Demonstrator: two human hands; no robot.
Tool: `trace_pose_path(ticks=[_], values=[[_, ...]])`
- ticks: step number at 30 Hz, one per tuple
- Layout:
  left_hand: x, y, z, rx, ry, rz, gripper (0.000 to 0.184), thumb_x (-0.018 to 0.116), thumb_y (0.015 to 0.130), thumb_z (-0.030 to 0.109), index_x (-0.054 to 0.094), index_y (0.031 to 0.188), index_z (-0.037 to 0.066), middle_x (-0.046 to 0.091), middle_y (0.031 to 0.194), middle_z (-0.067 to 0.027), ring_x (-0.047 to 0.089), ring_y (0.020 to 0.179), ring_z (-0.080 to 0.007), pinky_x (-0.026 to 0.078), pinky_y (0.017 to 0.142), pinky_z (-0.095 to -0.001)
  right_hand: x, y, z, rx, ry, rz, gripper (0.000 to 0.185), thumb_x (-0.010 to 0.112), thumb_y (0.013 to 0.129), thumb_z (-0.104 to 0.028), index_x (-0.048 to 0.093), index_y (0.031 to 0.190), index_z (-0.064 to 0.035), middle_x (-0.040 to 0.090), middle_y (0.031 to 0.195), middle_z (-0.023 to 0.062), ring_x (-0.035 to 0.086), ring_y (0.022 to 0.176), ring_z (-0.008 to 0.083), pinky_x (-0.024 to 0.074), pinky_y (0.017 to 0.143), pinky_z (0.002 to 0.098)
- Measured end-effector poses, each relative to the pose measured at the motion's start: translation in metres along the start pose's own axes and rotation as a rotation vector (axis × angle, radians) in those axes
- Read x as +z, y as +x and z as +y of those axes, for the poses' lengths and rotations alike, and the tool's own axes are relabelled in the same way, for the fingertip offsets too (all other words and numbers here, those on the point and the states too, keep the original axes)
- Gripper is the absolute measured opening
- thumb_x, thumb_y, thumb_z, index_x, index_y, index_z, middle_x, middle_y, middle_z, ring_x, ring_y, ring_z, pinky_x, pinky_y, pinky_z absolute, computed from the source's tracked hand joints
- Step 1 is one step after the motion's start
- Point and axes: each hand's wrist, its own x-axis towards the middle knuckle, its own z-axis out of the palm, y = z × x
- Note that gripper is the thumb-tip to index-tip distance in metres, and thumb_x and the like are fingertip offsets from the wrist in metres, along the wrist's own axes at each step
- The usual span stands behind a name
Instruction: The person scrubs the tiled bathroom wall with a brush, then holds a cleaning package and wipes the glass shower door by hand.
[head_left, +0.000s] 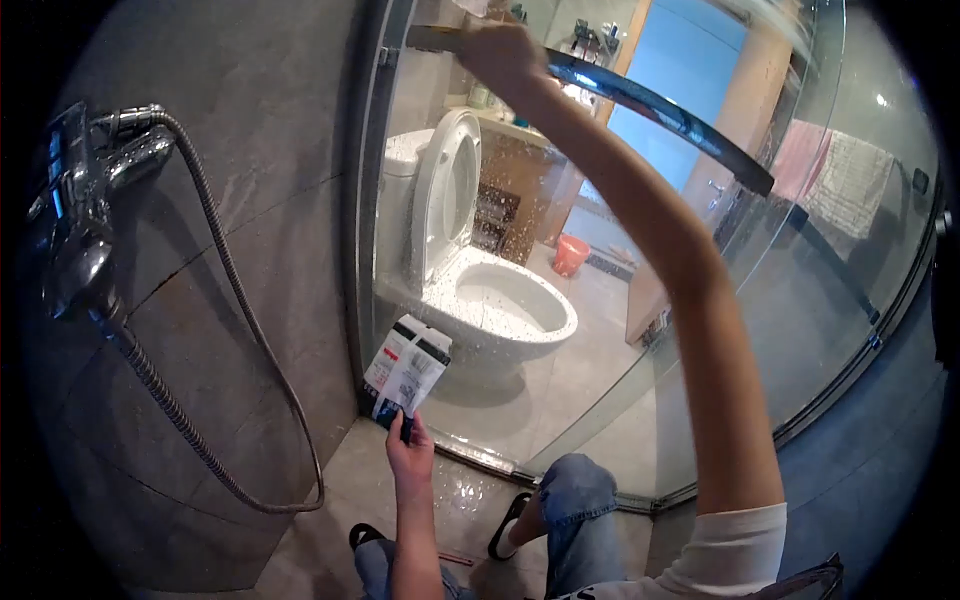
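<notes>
My left hand is closed around the lower end of a white-and-dark printed packet with a red mark and small text. The packet is held upright in front of the lower glass, beside the door frame. High up, my right hand is closed against the glass panel, which is covered with water drops. It overlaps the left part of a dark curved bar across the glass. Something whitish shows at the top edge just above this hand; whether my fingers hold it is hidden.
A chrome shower mixer and its metal hose hang on the grey wall at left. Behind the glass are a toilet with its lid up and a pink bucket. Towels hang at right. The metal door track crosses the floor.
</notes>
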Motion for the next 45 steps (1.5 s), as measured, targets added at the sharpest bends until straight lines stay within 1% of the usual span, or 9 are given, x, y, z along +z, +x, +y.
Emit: trace_pose_path(ticks=[2, 13, 19, 23, 27, 33, 38, 41, 45], values=[[0.004, -0.002, 0.000, 0.041, 0.133, -0.067, 0.013, 0.049, 0.072, -0.001, 0.049, 0.085, -0.003, 0.054, 0.084, -0.0106, 0.054, 0.075, -0.0162, 0.047, 0.069, -0.0243, 0.020, 0.047, -0.038, 0.112, 0.163, 0.182, 0.013, 0.048, 0.069, -0.016, 0.055, 0.075, -0.0078, 0.058, 0.069, 0.0026, 0.057, 0.059, 0.0145, 0.0440, 0.044, 0.0290], [-0.007, 0.009, 0.016, 0.026, 0.137, -0.058, 0.022, 0.046, 0.074, -0.001, 0.044, 0.095, -0.007, 0.049, 0.092, -0.0152, 0.049, 0.085, -0.0216, 0.046, 0.072, -0.0246, -0.024, -0.077, 0.101, -0.541, 0.225, 0.389, 0.043, 0.048, 0.074, -0.021, 0.032, 0.114, -0.0153, 0.050, 0.083, 0.0064, 0.053, 0.052, 0.0179, 0.0460, 0.045, 0.0268], [0.014, 0.001, 0.014, 0.010, 0.186, 0.025, 0.020, 0.046, 0.073, -0.002, 0.046, 0.092, -0.007, 0.051, 0.089, -0.0140, 0.050, 0.082, -0.0210, 0.047, 0.070, -0.0241, -0.061, -0.213, 0.168, -0.158, 0.130, -0.011, 0.050, 0.048, 0.074, -0.017, 0.027, 0.119, -0.0170, 0.044, 0.097, 0.0075, 0.050, 0.079, 0.0208, 0.0451, 0.064, 0.0309], [0.011, -0.002, 0.015, -0.036, 0.190, 0.003, 0.018, 0.046, 0.073, -0.001, 0.047, 0.091, -0.006, 0.051, 0.089, -0.0135, 0.051, 0.081, -0.0200, 0.047, 0.069, -0.0239, -0.056, -0.296, 0.108, 0.075, 0.295, 0.033, 0.060, 0.053, 0.065, -0.011, 0.028, 0.119, -0.0082, 0.023, 0.124, 0.0089, 0.021, 0.114, 0.0249, 0.0213, 0.091, 0.0334], [0.008, -0.002, 0.015, -0.091, 0.191, -0.125, 0.017, 0.048, 0.073, 0.000, 0.047, 0.090, -0.005, 0.052, 0.088, -0.0122, 0.052, 0.080, -0.0192, 0.047, 0.069, -0.0246, -0.028, -0.389, -0.038, 0.428, 1.693, -0.520, 0.042, 0.035, 0.082, -0.023, 0.025, 0.118, -0.0028, 0.030, 0.120, 0.0131, 0.029, 0.111, 0.0213, 0.0224, 0.091, 0.0292], [0.019, -0.013, 0.015, 0.052, 0.424, -0.098, 0.021, 0.047, 0.073, 0.000, 0.046, 0.094, -0.003, 0.052, 0.092, -0.0112, 0.052, 0.080, -0.0201, 0.048, 0.068, -0.0265, 0.003, -0.429, -0.198, 1.852, 3.379, -0.979, 0.054, 0.028, 0.080, -0.037, 0.023, 0.115, 0.0043, 0.028, 0.118, 0.0213, 0.027, 0.110, 0.0311, 0.0241, 0.091, 0.0401], [0.028, -0.018, 0.019, 0.061, 0.646, -0.061, 0.027, 0.050, 0.072, 0.001, 0.044, 0.098, 0.001, 0.051, 0.092, -0.0078, 0.052, 0.081, -0.0165, 0.048, 0.066, -0.0269, -0.007, -0.422, -0.227, 1.905, 3.470, -0.975, 0.054, 0.019, 0.081, -0.037, 0.026, 0.113, 0.0067, 0.028, 0.117, 0.0225, 0.027, 0.110, 0.0312, 0.0231, 0.091, 0.0398], [0.041, -0.021, 0.010, 0.065, 1.450, -0.171, 0.032, 0.049, 0.072, 0.002, 0.039, 0.103, 0.006, 0.050, 0.093, -0.0069, 0.052, 0.081, -0.0160, 0.047, 0.063, -0.0270, 0.007, -0.420, -0.230, 1.894, 3.398, -0.685, 0.054, 0.019, 0.081, -0.037, 0.029, 0.112, 0.0062, 0.032, 0.116, 0.0199, 0.031, 0.108, 0.0291, 0.0250, 0.090, 0.0392], [0.034, -0.015, 0.006, 0.099, 1.208, -0.167, 0.033, 0.053, 0.070, 0.004, 0.040, 0.100, 0.003, 0.051, 0.091, -0.0089, 0.053, 0.077, -0.0167, 0.048, 0.062, -0.0285, 0.016, -0.432, -0.233, 2.005, 3.439, -0.675, 0.048, 0.019, 0.081, -0.037, 0.036, 0.109, -0.0010, 0.040, 0.110, 0.0151, 0.040, 0.100, 0.0274, 0.0317, 0.084, 0.0379]])
